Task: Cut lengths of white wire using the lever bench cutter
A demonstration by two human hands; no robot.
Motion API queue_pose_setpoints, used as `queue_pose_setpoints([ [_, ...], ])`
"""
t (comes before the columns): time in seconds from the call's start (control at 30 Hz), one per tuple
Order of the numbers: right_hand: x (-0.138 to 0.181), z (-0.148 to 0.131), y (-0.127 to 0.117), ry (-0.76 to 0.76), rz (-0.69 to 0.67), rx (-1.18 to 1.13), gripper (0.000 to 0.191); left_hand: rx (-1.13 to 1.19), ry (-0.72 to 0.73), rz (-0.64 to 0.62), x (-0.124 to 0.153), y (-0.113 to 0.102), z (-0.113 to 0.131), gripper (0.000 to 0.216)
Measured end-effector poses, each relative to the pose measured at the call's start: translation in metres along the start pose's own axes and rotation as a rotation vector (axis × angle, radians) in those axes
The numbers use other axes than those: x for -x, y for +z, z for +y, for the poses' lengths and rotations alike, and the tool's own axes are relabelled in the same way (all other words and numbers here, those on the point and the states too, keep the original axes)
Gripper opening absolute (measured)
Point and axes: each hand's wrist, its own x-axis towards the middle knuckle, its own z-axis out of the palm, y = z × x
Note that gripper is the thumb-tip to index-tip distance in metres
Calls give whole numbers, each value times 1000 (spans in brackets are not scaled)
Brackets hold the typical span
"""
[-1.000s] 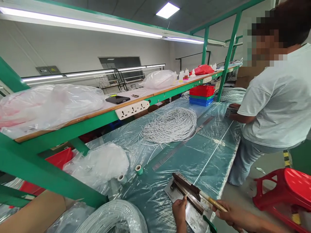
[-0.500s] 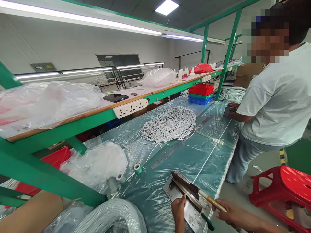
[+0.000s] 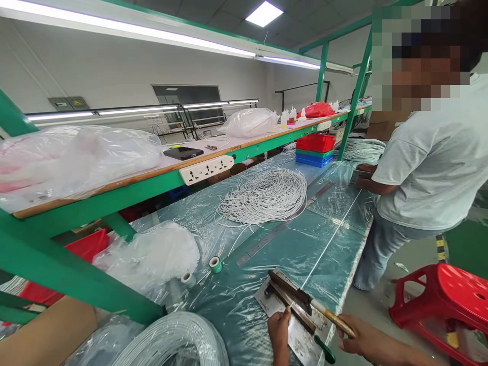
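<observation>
The right hand (image 3: pixel 362 341), fingers curled, grips the wooden handle of the dark lever-blade cutter (image 3: pixel 305 300) at the near table edge. Just left of it, the left hand (image 3: pixel 280 330) pinches a thin white wire (image 3: pixel 328 241) against the cutter's steel base plate (image 3: pixel 297 338). The wire runs far-right across the plastic-covered green table (image 3: pixel 305 254).

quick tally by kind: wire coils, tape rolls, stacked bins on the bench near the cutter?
White wire coils: 3 (centre of bench, near edge, far end)
Tape rolls: 2 (green, white)
Stacked bins: 3 (red, green, blue)
Total: 8
</observation>
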Motion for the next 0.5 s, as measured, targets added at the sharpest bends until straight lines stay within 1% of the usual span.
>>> queue_pose_setpoints([
  [0.2, 6, 6, 5, 40, 43, 56, 26, 32, 9, -8, -5, -1, -8, 59],
  [0.4, 6, 15, 7, 11, 135, 99, 21, 37, 19, -3, -11, 2, -21, 60],
  [0.5, 2, 26, 10, 5, 162, 91, 22, 40, 40, 5, -16, 4, -31, 62],
])
